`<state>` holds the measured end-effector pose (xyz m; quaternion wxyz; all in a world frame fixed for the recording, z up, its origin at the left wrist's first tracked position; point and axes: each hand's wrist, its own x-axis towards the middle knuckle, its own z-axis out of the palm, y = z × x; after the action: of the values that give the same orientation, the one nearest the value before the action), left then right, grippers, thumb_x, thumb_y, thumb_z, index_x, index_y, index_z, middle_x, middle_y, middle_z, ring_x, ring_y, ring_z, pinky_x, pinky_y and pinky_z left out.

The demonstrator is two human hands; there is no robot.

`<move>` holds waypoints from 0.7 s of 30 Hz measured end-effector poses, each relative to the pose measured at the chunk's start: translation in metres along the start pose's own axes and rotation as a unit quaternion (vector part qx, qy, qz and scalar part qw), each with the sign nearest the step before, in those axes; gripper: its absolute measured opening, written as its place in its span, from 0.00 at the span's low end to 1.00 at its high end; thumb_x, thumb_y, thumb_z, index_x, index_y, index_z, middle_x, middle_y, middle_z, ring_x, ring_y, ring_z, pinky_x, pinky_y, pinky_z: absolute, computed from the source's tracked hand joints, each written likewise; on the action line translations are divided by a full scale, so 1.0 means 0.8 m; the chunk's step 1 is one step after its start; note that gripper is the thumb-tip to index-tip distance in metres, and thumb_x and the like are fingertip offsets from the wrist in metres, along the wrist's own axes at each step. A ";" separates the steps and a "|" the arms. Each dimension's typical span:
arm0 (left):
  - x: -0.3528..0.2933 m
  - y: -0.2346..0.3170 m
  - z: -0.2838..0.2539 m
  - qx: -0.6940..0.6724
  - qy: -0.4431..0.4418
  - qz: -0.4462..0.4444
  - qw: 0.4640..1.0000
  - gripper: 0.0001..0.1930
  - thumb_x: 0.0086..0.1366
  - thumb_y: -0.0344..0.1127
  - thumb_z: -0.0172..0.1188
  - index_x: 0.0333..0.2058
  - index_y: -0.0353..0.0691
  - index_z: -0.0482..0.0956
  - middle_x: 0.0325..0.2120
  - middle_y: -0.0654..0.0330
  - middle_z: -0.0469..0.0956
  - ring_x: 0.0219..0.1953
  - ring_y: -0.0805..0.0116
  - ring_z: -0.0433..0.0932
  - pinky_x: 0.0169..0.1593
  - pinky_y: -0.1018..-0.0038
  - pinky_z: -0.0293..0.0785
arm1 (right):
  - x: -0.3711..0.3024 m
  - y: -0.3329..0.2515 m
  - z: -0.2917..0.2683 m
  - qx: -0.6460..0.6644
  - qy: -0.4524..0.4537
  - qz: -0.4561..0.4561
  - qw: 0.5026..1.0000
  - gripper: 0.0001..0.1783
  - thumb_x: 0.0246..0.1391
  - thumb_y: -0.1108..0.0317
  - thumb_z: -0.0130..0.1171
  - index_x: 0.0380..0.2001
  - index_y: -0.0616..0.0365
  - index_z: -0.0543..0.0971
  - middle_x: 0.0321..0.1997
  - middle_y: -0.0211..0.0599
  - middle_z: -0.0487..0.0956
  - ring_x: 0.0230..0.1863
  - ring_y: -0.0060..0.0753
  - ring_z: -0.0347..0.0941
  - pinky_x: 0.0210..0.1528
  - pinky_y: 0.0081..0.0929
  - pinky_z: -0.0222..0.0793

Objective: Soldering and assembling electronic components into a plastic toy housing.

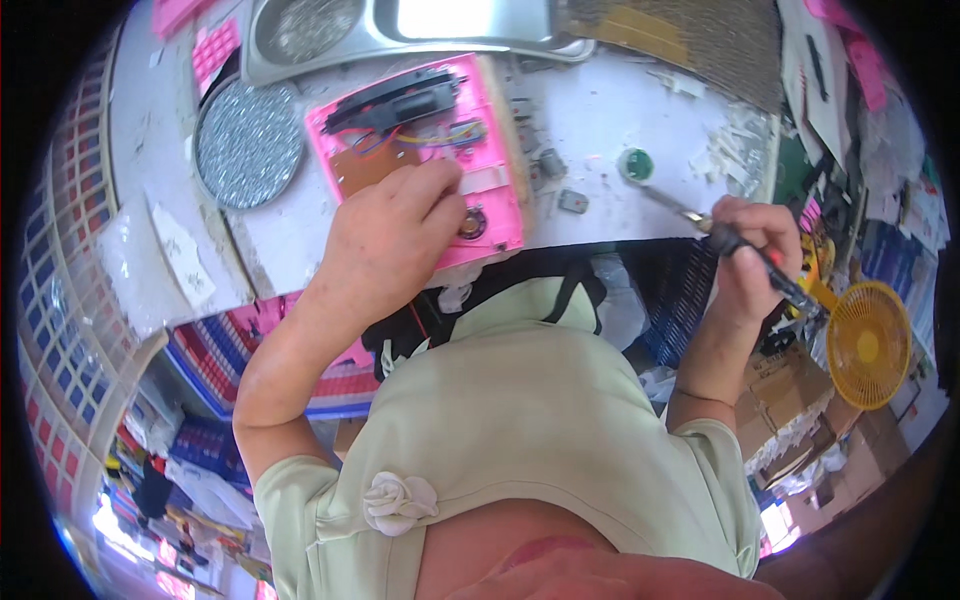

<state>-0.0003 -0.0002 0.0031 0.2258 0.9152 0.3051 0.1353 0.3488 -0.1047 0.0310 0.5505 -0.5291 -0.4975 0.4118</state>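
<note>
A pink plastic casing lies open on the white table. Inside are a black part, a brown board, coloured wires and a round metal part. My left hand reaches over the casing, fingers bent and closed at its middle. Their tips are hidden, so what they pinch cannot be made out. In my right hand is a soldering iron, gripped by its black handle. Its thin metal end slants toward a small round pot with green contents, close to its rim.
Beyond the casing stands a steel compartment tray. A round dish of small shiny metal pieces sits at left. Small grey parts lie beside the casing, with white scraps farther right. A yellow fan stands beyond my right forearm.
</note>
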 end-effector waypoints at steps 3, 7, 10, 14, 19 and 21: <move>-0.003 -0.003 0.003 0.010 0.012 0.014 1.000 0.11 0.52 0.25 0.66 0.35 0.39 0.79 0.38 0.56 0.78 0.39 0.55 0.81 0.38 0.63 0.80 | -0.021 0.009 -0.075 0.046 0.148 0.007 0.988 0.18 0.55 0.66 0.62 0.44 0.68 0.74 0.37 0.41 0.78 0.35 0.32 0.75 0.48 0.32 0.72; 0.001 -0.002 0.002 -0.005 0.024 0.007 1.000 0.10 0.54 0.23 0.68 0.36 0.38 0.81 0.37 0.55 0.78 0.37 0.56 0.81 0.39 0.65 0.78 | -0.071 -0.021 -0.169 0.090 0.287 -0.045 0.953 0.11 0.59 0.70 0.56 0.45 0.62 0.76 0.26 0.31 0.73 0.21 0.21 0.64 0.43 0.30 0.71; -0.003 -0.002 0.006 -0.004 0.037 0.009 0.999 0.10 0.54 0.24 0.69 0.37 0.38 0.83 0.39 0.55 0.79 0.37 0.57 0.81 0.38 0.65 0.79 | -0.114 -0.044 -0.218 0.049 0.393 -0.092 0.913 0.07 0.57 0.71 0.54 0.39 0.60 0.76 0.22 0.29 0.69 0.17 0.17 0.56 0.34 0.25 0.67; -0.001 0.000 0.006 -0.004 0.044 0.036 0.998 0.13 0.55 0.24 0.69 0.40 0.37 0.84 0.40 0.54 0.80 0.37 0.57 0.81 0.38 0.65 0.79 | -0.151 -0.045 -0.257 -0.048 0.543 -0.088 0.834 0.04 0.57 0.70 0.54 0.34 0.58 0.76 0.22 0.27 0.70 0.17 0.18 0.58 0.30 0.21 0.66; -0.020 -0.010 0.002 0.016 0.056 0.056 0.997 0.15 0.55 0.24 0.69 0.43 0.38 0.84 0.43 0.53 0.81 0.39 0.56 0.82 0.39 0.65 0.80 | -0.152 -0.021 -0.288 -0.084 0.546 -0.061 0.831 0.01 0.56 0.73 0.58 0.33 0.56 0.76 0.25 0.28 0.74 0.21 0.18 0.63 0.26 0.19 0.64; -0.024 -0.017 0.007 0.017 0.065 0.060 0.996 0.16 0.55 0.24 0.69 0.45 0.38 0.84 0.45 0.51 0.81 0.39 0.55 0.82 0.40 0.65 0.80 | -0.123 -0.008 -0.281 -0.109 0.594 -0.032 0.796 0.04 0.56 0.74 0.61 0.29 0.55 0.76 0.26 0.28 0.74 0.22 0.17 0.62 0.24 0.18 0.59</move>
<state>-0.0199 -0.0044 -0.0108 0.1815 0.9249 0.2660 0.2022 0.5531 -0.2405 0.0384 0.6892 -0.7102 -0.1310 -0.0581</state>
